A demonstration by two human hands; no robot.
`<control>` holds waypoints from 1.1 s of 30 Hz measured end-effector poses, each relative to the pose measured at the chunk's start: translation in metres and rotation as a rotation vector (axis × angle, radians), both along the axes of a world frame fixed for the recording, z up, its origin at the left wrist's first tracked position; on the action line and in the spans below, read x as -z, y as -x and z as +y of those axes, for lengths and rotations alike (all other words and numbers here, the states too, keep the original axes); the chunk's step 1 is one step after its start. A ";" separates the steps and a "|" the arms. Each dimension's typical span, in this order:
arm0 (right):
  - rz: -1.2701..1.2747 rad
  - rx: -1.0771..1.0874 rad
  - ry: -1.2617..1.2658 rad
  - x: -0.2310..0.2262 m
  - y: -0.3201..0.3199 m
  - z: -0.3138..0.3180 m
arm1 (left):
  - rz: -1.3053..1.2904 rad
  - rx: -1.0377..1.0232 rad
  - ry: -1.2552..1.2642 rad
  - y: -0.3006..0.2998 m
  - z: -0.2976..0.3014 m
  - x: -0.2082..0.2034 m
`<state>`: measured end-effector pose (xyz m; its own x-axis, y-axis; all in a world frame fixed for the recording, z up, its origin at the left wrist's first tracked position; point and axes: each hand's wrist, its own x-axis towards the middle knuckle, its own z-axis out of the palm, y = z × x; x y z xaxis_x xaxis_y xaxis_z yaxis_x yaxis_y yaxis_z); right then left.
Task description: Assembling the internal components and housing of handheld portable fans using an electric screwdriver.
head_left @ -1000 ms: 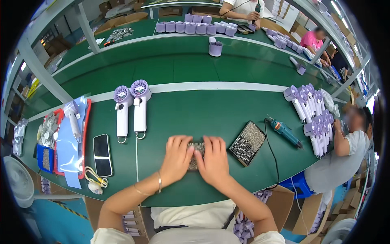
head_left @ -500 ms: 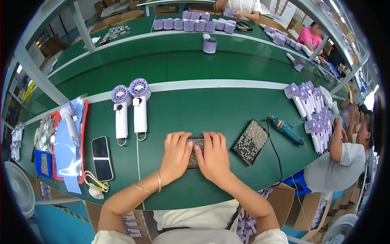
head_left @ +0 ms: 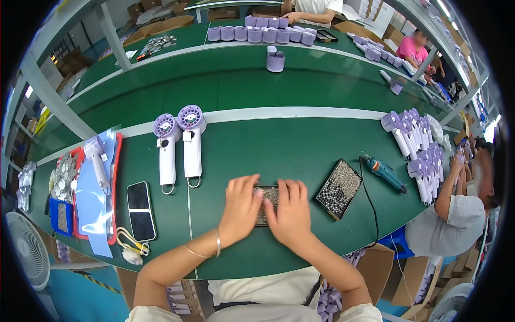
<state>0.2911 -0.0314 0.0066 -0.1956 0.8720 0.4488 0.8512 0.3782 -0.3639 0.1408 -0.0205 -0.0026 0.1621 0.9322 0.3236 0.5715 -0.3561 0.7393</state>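
Between my hands, on the green table, lies a small dark tray (head_left: 266, 186) filled with tiny metal screws. My left hand (head_left: 241, 208) is closed along its left side, with the thumb over the screws. On the opposite side my right hand (head_left: 291, 216) grips the tray, fingers over its far right corner and thumb reaching inward. The thumbs nearly meet over the middle and hide part of the contents. To the right sits a second dark tray (head_left: 335, 215), holding screws and shiny balls.
Two purple-and-white handheld fans (head_left: 193, 145) lie left of centre, beside a phone (head_left: 140, 211). A red tray (head_left: 115, 198) stands farther left. At right are a teal electric screwdriver (head_left: 386, 174), its black cable, and several fans (head_left: 424, 169). Co-workers sit beyond and at right.
The view has shifted slightly, so the table things appear farther right. My hands stay on the screw tray in nearly the same pose. The far co-worker's hand has moved to the left.
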 end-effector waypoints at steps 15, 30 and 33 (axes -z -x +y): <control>0.069 -0.058 0.062 0.005 -0.023 -0.005 | 0.024 0.189 0.012 -0.006 -0.024 0.000; 0.185 -0.056 0.060 0.001 -0.010 -0.003 | -0.289 0.076 0.066 0.002 -0.016 0.000; 0.213 -0.127 0.078 0.000 0.001 -0.001 | -0.302 0.024 0.098 0.015 -0.014 0.000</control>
